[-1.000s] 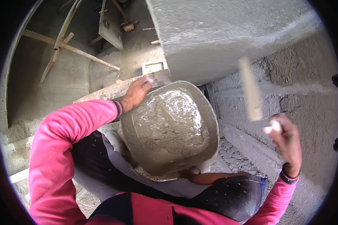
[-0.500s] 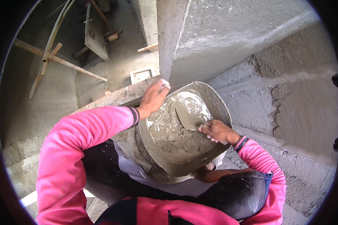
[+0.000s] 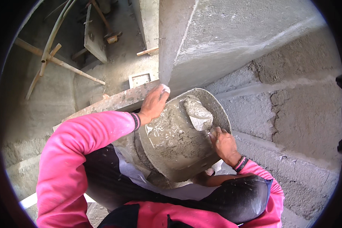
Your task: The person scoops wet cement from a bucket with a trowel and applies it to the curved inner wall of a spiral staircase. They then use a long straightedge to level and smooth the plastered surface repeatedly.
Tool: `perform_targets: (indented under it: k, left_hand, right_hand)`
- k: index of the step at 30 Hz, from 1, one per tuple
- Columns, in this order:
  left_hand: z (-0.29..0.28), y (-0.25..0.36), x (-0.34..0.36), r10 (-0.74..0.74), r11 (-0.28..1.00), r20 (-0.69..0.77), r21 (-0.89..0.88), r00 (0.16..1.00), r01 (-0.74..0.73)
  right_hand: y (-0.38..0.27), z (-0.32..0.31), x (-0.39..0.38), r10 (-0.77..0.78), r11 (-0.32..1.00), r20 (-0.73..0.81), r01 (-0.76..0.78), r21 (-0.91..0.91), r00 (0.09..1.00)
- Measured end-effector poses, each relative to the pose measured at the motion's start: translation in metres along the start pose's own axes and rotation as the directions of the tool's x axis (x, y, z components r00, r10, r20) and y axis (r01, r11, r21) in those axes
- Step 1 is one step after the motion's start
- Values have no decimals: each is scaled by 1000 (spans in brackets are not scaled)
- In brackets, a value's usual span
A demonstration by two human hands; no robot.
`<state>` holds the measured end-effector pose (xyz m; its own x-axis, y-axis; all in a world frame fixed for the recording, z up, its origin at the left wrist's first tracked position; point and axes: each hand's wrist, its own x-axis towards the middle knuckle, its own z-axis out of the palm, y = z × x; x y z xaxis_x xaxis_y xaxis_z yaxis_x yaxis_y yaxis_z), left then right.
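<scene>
Mortar pan (image 3: 171,159): left hand (image 3: 154,103) clamps far rim; right hand (image 3: 225,143) grips loaded trowel (image 3: 198,112) inside. Best keep pan tilted, blade level.

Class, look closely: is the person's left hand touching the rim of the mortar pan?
Touching. The head view shows the left hand gripping the far rim of the mortar pan, fingers curled over its edge.

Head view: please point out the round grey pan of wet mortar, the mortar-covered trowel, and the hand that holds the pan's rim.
Round grey pan of wet mortar (image 3: 221,110), head view: bare far rim.
Mortar-covered trowel (image 3: 198,113), head view: middle of loaded blade.
Left hand (image 3: 154,102), head view: back of hand, grip on near-left rim.
</scene>
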<state>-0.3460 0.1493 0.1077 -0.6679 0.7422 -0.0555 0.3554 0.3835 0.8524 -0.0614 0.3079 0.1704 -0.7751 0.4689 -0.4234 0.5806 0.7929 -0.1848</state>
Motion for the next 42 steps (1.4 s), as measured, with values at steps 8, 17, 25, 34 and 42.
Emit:
perform_targets:
  k: [8, 17, 25, 34, 42]
  left_hand:
    - [7, -15, -1, -56, 977, -14, 205, 998, 57]
    - [3, 2, -1, 76, 958, 37, 275, 996, -84]
    - [5, 13, 2, 38, 951, 56, 304, 998, -53]
    - [8, 22, 4, 28, 948, 56, 316, 998, -45]
    - [6, 9, 4, 42, 945, 63, 321, 997, -60]
  right_hand:
    - [45, -88, -22, -64, 943, -230, 135, 305, 971]
    - [216, -125, 46, 133, 991, -387, -128, 39, 912]
    - [310, -80, 127, 41, 953, -269, 43, 298, 962]
    - [403, -139, 144, 530, 763, -347, -256, 594, 774]
    - [232, -203, -18, 424, 787, -484, -48, 615, 765]
